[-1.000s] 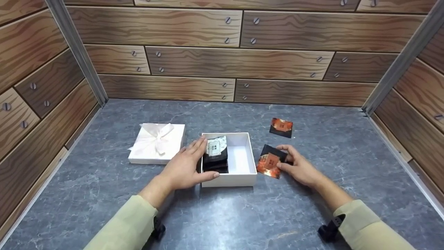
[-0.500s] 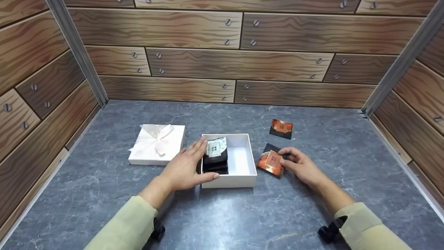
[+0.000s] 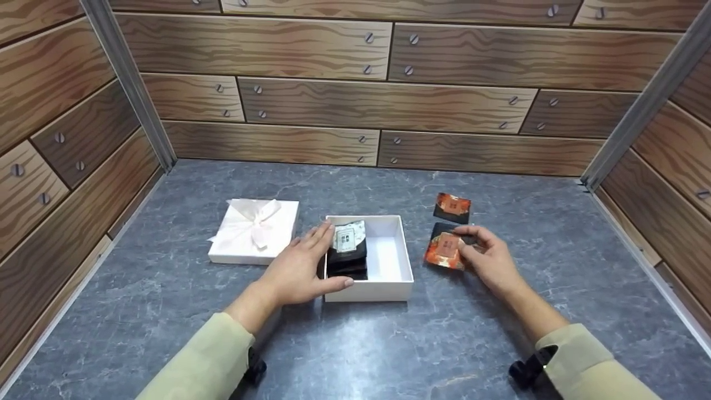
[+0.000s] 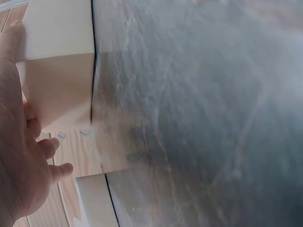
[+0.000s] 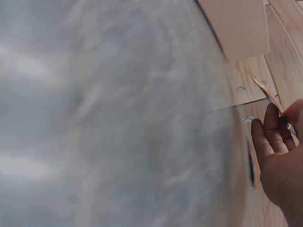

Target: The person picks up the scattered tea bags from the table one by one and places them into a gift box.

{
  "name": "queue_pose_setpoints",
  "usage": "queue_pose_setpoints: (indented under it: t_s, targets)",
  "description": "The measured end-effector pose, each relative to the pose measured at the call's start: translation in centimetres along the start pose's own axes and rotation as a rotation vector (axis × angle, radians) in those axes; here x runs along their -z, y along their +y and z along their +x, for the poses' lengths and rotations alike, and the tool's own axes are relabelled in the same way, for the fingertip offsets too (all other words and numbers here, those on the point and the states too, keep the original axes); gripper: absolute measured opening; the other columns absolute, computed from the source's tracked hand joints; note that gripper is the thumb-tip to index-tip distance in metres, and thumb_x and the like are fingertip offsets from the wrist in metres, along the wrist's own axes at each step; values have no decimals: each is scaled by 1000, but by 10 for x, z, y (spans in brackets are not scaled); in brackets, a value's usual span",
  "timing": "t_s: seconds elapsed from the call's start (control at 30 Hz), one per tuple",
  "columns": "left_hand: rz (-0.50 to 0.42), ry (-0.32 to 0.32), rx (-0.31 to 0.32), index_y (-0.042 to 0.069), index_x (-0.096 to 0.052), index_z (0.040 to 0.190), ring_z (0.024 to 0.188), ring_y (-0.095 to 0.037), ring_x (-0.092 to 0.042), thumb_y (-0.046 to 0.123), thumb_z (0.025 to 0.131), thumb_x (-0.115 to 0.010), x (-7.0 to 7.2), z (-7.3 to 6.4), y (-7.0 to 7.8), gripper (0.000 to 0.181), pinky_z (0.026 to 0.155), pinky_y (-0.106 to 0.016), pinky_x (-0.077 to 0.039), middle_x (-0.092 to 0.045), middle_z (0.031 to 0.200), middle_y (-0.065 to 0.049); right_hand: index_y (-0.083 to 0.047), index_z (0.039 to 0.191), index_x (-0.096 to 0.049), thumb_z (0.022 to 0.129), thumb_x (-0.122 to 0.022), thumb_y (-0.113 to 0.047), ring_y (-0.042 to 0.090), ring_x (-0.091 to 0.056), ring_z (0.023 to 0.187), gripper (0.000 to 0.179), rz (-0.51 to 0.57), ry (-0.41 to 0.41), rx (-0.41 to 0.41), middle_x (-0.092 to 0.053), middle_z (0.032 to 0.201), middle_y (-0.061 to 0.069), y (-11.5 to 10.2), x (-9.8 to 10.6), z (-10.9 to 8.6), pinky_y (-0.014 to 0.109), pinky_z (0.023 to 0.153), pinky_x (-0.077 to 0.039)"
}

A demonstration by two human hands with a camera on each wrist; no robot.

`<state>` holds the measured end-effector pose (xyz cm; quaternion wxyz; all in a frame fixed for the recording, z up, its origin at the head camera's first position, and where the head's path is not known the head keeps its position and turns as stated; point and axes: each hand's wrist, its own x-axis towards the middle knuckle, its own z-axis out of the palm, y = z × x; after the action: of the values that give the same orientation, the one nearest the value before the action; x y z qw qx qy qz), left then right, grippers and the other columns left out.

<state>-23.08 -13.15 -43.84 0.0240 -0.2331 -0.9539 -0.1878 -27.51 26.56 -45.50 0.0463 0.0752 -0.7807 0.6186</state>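
My left hand (image 3: 300,269) rests along the left wall of an open white box (image 3: 366,291), fingers fairly straight, thumb over the near rim. In the left wrist view the thumb and fingers lie against the box (image 4: 61,30) at its corner. Black sachets with a pale label (image 3: 347,239) are stacked in the box's left half; the right half shows bare white bottom. Right of the box, my right hand (image 3: 494,261) pinches a black and orange sachet (image 3: 447,247) by its right side. The right wrist view shows this sachet (image 5: 265,92) edge-on, raised off the table.
Another black and orange sachet (image 3: 452,206) lies on the grey marbled table (image 3: 355,350), just behind the held one. To the left sits a white lid (image 3: 239,244) with a ribbon bow. Wood-patterned walls (image 3: 311,100) enclose the back and both sides.
My right hand has moved the pinched sachet slightly right and back, away from the box and toward the lying sachet, and turned it more upright. The left hand stays at the box.
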Motion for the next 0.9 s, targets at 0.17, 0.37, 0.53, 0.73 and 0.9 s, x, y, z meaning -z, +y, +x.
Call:
queue_pose_setpoints:
  t_s: [0.17, 0.37, 0.53, 0.73, 0.9]
  targets:
    - [-2, -9, 9, 8, -20, 170, 157, -43, -25, 87, 90, -51, -1, 0, 0, 117, 126, -59, -25, -13, 177, -7, 10, 132, -66, 102, -68, 0, 6, -68, 86, 32, -44, 27, 37, -72, 114, 21, -17, -3, 6, 19, 73, -58]
    - [-11, 10, 1, 7, -23, 170, 157, -42, -27, 84, 90, -56, -1, 0, 0, 115, 125, -61, -26, -17, 176, -9, 10, 138, -65, 101, -70, -1, 5, -68, 84, 39, -16, 16, 46, -74, 110, 17, -38, -10, 10, 19, 73, -58]
    - [-14, 18, -5, 6, -24, 169, 157, -40, -27, 82, 90, -57, -1, 0, 1, 115, 124, -61, -27, -18, 176, -10, 8, 143, -62, 97, -70, 5, 6, -65, 85, 47, 26, -22, 77, -70, 108, 13, -53, -20, 11, 19, 74, -57]
    - [-13, 14, -6, 7, -23, 170, 157, -41, -27, 83, 90, -57, -1, 0, 2, 115, 124, -61, -27, -17, 176, -9, 8, 148, -56, 97, -68, 9, 4, -67, 98, 52, 58, -105, 101, -67, 131, 25, -66, -37, 14, 20, 82, -58]
    - [-11, 12, 6, 8, -24, 170, 157, -40, -27, 84, 89, -57, -2, 0, 0, 115, 125, -61, -27, -18, 176, -8, 7, 151, -54, 97, -68, 6, 7, -69, 94, 56, 7, -195, 119, -65, 133, 28, -70, -54, 19, 23, 80, -59]
